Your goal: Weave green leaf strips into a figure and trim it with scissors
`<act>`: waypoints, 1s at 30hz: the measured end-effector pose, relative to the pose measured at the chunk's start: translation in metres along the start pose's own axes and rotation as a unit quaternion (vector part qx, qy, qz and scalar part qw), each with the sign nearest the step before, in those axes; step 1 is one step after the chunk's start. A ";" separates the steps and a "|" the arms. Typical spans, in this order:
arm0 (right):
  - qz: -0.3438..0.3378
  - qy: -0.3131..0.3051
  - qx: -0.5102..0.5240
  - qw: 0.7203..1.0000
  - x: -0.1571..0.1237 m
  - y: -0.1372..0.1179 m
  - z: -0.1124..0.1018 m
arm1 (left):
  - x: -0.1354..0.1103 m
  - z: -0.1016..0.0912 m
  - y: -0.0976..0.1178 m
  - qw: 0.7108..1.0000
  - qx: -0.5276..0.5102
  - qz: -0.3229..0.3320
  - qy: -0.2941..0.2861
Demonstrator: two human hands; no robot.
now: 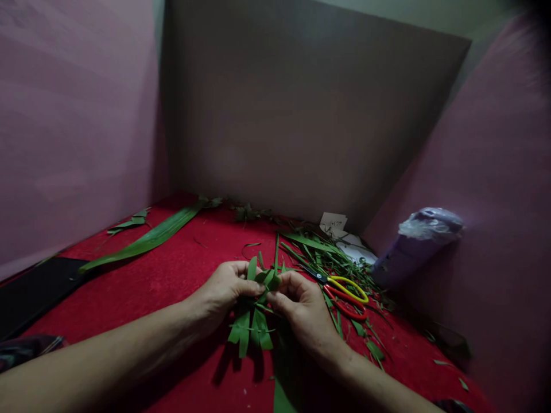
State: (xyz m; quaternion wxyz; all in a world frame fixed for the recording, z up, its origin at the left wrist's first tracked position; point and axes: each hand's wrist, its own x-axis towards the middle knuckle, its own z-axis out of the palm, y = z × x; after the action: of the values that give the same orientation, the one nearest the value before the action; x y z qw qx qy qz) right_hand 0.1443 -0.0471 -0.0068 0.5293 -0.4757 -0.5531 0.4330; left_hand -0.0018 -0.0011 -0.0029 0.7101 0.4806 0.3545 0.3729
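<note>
My left hand has its thumb and fingers pinched on the green leaf piece, and the fingers of my right hand are closed on its other side. The piece sits between them, its cut strips spreading out below my fingertips, above the red cloth. Just right of my right fingers lie the scissors, with one yellow and one red handle loop, among a heap of leaf scraps. Beyond that heap, farther from my fingers, are white papers and a purple container topped with clear plastic. Ahead and left of my left fingers stretches a long leaf, its near end by a flat black object.
</note>
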 end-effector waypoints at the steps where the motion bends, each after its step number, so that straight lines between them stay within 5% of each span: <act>1: 0.001 -0.004 0.014 1.000 0.000 0.000 0.000 | 0.000 0.000 -0.001 1.000 0.002 -0.002 -0.001; 12: -0.009 0.021 -0.137 0.990 0.000 0.006 -0.004 | -0.004 0.003 0.004 0.999 0.011 -0.014 0.030; 30: -0.016 0.027 -0.167 0.986 -0.001 0.001 -0.003 | -0.004 0.005 0.007 0.998 0.026 -0.009 0.055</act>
State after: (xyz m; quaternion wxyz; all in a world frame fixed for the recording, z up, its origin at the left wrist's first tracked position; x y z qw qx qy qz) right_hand 0.1477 -0.0480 -0.0077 0.4646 -0.5598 -0.6106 0.3130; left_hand -0.0007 -0.0051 0.0054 0.6800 0.4745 0.4070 0.3832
